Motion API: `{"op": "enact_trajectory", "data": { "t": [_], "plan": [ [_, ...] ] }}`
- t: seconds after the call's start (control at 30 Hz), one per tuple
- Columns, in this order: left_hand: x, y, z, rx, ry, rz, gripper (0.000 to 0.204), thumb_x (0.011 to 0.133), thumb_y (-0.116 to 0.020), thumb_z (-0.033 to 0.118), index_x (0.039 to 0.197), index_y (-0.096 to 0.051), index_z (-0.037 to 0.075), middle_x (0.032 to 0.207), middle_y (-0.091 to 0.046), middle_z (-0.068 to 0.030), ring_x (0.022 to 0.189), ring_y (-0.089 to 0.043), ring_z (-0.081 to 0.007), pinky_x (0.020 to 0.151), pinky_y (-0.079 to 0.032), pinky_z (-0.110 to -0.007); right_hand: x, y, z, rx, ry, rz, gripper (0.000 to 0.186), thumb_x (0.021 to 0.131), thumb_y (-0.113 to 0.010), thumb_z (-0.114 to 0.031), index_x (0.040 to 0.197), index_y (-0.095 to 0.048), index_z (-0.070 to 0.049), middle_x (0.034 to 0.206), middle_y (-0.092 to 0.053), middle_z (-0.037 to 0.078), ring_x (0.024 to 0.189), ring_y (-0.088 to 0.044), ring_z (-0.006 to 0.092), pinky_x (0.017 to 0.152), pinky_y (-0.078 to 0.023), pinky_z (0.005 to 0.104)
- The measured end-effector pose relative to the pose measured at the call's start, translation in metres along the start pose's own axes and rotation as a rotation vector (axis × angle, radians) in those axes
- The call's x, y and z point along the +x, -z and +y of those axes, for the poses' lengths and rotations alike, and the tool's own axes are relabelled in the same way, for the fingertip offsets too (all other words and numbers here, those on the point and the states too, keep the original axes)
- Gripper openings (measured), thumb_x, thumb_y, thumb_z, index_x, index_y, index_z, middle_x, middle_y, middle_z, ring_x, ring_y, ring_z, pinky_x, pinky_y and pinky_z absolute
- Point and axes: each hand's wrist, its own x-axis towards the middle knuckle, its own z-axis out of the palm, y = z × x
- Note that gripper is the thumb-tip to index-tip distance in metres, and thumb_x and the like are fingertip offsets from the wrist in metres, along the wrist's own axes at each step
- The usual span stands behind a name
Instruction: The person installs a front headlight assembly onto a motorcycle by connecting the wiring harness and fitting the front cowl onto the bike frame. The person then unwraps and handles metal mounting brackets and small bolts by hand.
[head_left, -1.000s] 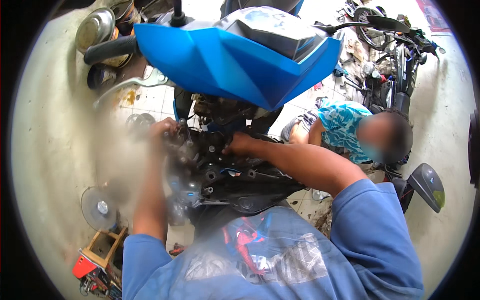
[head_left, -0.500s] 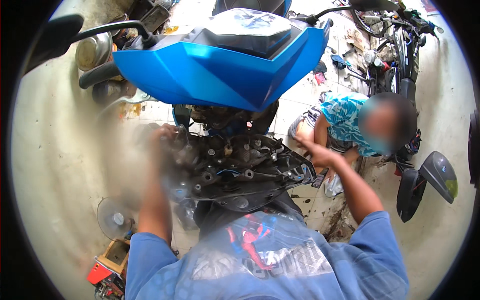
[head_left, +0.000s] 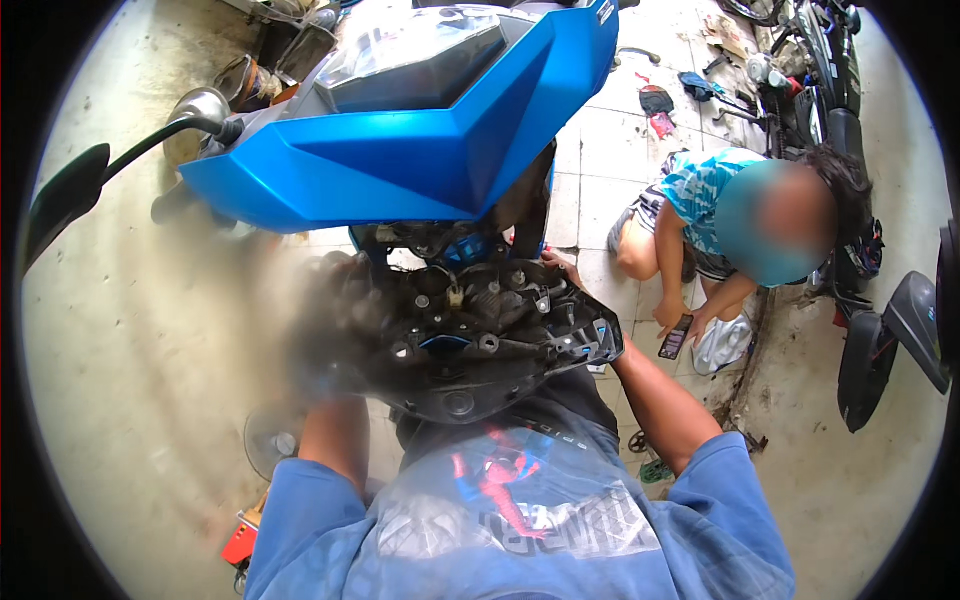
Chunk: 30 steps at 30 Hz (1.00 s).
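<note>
A black plastic headlight assembly (head_left: 470, 375), with sockets, screw posts and small blue parts facing up, is held at my waist. My right hand (head_left: 564, 270) is wrapped around its right side, with fingers showing at the far right edge and the rest hidden beneath. My left forearm (head_left: 335, 440) runs under its left side. The left hand is hidden by the part and a blurry smear, so its fingers do not show. Just beyond stands a motor scooter with a blue front fairing (head_left: 400, 150), its opened front (head_left: 450, 240) below.
At right a person (head_left: 690, 215) crouches, holding a phone (head_left: 676, 337). Behind them stands a motorcycle (head_left: 845, 130). Tools (head_left: 735, 105) lie on the tiled floor (head_left: 595, 210). A mirror (head_left: 75, 200) sticks out at left. A fan (head_left: 268, 443) stands at lower left.
My right hand has gone from beside the headlight assembly to gripping its right side. My left hand has dropped out of sight from its far left edge. The fairing sits further left in view.
</note>
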Motion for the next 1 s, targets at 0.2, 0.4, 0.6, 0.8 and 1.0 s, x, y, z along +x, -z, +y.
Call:
{"op": "enact_trajectory", "data": {
  "t": [0.2, 0.4, 0.6, 0.8, 1.0],
  "plan": [
    [-0.004, 0.034, 0.005, 0.070, -0.007, 0.059, 0.044, 0.098, -0.043, 0.042, 0.113, -0.056, 0.003, 0.102, -0.059, -0.0085, 0.097, -0.057, -0.0239, 0.091, -0.048, -0.038, -0.018, -0.024, -0.049, -0.113, 0.077, 0.088, 0.088, 0.067, -0.080, -0.012, 0.140, -0.032, -0.009, 0.135, -0.044, 0.013, 0.126, -0.047, 0.0256, 0.106, -0.039, 0.0351],
    [0.030, 0.065, 0.021, 0.144, 0.009, 0.070, 0.043, 0.097, -0.044, 0.042, 0.114, -0.057, 0.004, 0.102, -0.060, -0.0086, 0.097, -0.058, -0.0247, 0.088, -0.050, -0.038, -0.018, -0.059, -0.043, -0.065, 0.150, 0.315, 0.089, 0.066, -0.084, -0.022, 0.139, -0.038, -0.004, 0.135, -0.047, 0.013, 0.126, -0.046, 0.0268, 0.113, -0.027, 0.0362],
    [0.059, 0.127, 0.023, 0.215, 0.033, 0.081, 0.042, 0.097, -0.045, 0.042, 0.114, -0.058, 0.006, 0.102, -0.060, -0.0087, 0.096, -0.059, -0.0255, 0.086, -0.052, -0.038, -0.008, -0.082, -0.047, -0.084, -0.002, 0.328, 0.118, 0.051, -0.093, -0.024, 0.147, -0.027, -0.006, 0.134, -0.049, 0.009, 0.127, -0.046, 0.0239, 0.111, -0.034, 0.0376],
    [0.072, 0.190, 0.026, 0.278, 0.038, 0.055, 0.042, 0.096, -0.046, 0.043, 0.115, -0.058, 0.007, 0.102, -0.061, -0.0088, 0.096, -0.059, -0.0263, 0.083, -0.054, -0.038, -0.005, -0.112, -0.039, 0.157, -0.042, 0.453, 0.124, 0.049, -0.094, -0.033, 0.150, -0.025, -0.009, 0.138, -0.048, 0.009, 0.126, -0.048, 0.0247, 0.110, -0.036, 0.0408],
    [0.099, 0.220, 0.019, 0.034, 0.157, 0.070, 0.037, 0.100, -0.047, 0.032, 0.124, -0.051, 0.004, 0.115, -0.059, -0.0110, 0.101, -0.058, -0.0252, 0.086, -0.051, -0.037, 0.001, -0.110, -0.002, 0.123, -0.053, 0.572, 0.125, 0.057, -0.086, -0.060, 0.148, -0.024, -0.002, 0.135, -0.047, 0.014, 0.118, -0.051, 0.0256, 0.096, -0.045, 0.0384]
  ]
}}
